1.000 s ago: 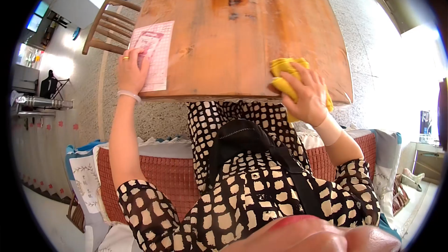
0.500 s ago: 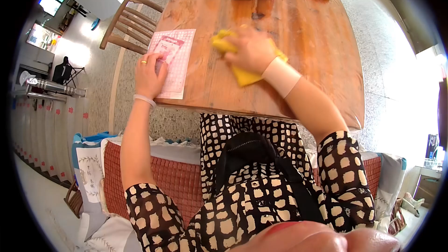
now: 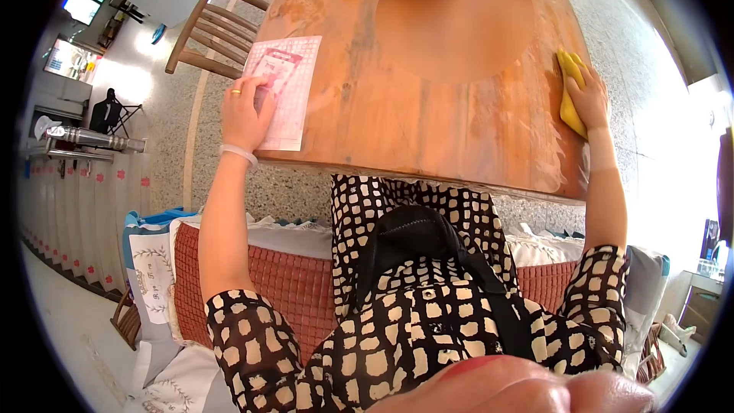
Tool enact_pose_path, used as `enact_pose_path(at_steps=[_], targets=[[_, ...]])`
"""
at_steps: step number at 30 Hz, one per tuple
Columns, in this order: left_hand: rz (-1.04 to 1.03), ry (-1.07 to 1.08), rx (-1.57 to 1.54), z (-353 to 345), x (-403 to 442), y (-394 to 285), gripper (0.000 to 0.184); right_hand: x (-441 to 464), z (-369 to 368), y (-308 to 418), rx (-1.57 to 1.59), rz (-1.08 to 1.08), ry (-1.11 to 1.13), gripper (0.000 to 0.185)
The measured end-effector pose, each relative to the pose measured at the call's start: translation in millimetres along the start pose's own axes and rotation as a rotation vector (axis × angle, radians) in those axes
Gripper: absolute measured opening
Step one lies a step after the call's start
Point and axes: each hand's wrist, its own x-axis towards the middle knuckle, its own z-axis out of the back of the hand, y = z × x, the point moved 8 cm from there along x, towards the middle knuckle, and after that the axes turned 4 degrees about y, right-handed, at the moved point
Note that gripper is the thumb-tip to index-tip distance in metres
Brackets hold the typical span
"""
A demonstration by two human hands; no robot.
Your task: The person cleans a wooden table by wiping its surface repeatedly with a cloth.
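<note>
Cloth (image 3: 569, 107) moved right | lengthwise fore-aft | right hand (image 3: 592, 99) clasping it | left hand (image 3: 248, 117) unclenched

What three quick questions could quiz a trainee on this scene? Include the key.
1. Which hand is on the crumpled yellow cloth?
2. True or false: the left hand lies partly over the rectangular white sheet with a pink grid.
3. Multiple choice: from the person's viewpoint, the slatted wooden chair stands by which side of the brown wooden table: (a) left, (b) right?

Key: 1. The right hand. 2. True. 3. (a).
</note>
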Motion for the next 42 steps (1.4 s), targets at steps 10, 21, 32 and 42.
enact_pose_path(at_steps=[10,21,32,42], targets=[[0.023,-0.018,0.072,-1.6,-3.1,1.7,0.026,-130.4,46.7,2.8,0.022,0.051,-0.043,0.039],[0.026,-0.034,0.077,-2.1,-2.6,3.6,0.027,-176.6,51.5,123.7,-0.029,0.349,0.016,0.044],[0.017,-0.006,0.022,-2.1,1.0,2.5,0.027,-85.2,-11.4,268.3,0.266,0.755,0.153,0.039],[0.051,0.046,0.013,-2.7,1.3,1.9,0.025,82.3,-44.2,88.6,0.029,0.016,0.193,0.052]])
